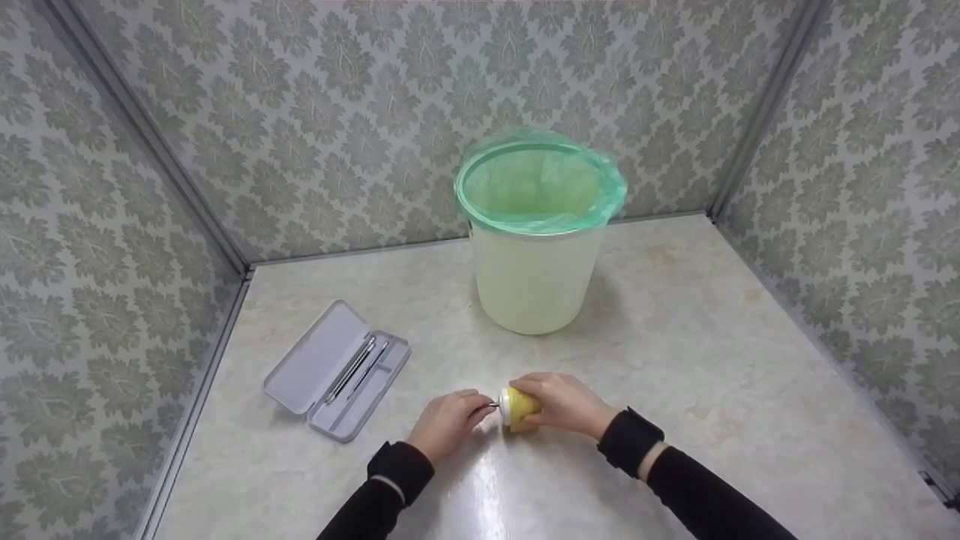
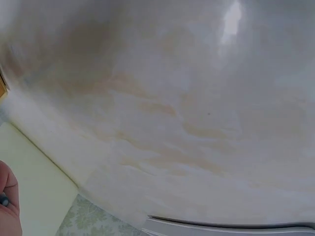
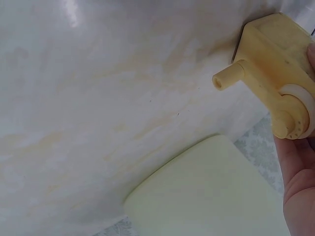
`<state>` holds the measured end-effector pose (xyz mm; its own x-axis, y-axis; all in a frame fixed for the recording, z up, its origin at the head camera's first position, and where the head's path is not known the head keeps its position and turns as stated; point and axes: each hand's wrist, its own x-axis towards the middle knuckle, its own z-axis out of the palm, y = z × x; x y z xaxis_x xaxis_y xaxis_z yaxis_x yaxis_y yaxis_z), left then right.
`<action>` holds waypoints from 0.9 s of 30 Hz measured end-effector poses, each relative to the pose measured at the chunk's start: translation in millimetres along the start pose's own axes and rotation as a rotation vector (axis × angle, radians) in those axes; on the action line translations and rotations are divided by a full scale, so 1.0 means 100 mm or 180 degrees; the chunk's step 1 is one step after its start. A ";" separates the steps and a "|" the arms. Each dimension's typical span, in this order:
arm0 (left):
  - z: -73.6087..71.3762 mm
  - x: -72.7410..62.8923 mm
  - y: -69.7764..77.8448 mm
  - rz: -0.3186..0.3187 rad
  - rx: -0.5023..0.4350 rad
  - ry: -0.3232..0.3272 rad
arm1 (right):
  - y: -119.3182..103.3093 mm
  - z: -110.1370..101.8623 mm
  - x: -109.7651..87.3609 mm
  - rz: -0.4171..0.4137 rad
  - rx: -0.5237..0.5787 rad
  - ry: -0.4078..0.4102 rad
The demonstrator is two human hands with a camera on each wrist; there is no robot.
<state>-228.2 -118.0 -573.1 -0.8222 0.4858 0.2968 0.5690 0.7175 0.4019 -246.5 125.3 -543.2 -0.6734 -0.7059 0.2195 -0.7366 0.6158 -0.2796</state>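
the left hand (image 1: pixel 448 421) pinches a pencil (image 1: pixel 492 405) at the yellow crank sharpener (image 1: pixel 523 406), gripped by the right hand (image 1: pixel 568 403) in front of the lined bin (image 1: pixel 534 285), where a crooked angle could snap the lead.

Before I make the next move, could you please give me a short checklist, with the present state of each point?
1. Right hand holding the yellow sharpener: ok.
2. Left hand pinching the pencil: ok.
3. Pencil pointing at the sharpener's white end: ok.
4. Pencil's depth inside: cannot tell; hidden.
5. Crank handle untouched: ok.
6. Pencil case closed: not ok; lid open.
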 end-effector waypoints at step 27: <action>-0.07 -0.01 -0.05 -0.0104 -0.0099 -0.0206 | -0.01 -0.01 0.02 0.0016 -0.0018 -0.0055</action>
<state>-230.4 -125.4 -569.2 -0.8391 0.4944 0.2269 0.5414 0.7181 0.4373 -247.2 123.9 -541.6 -0.6760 -0.7087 0.2019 -0.7336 0.6213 -0.2753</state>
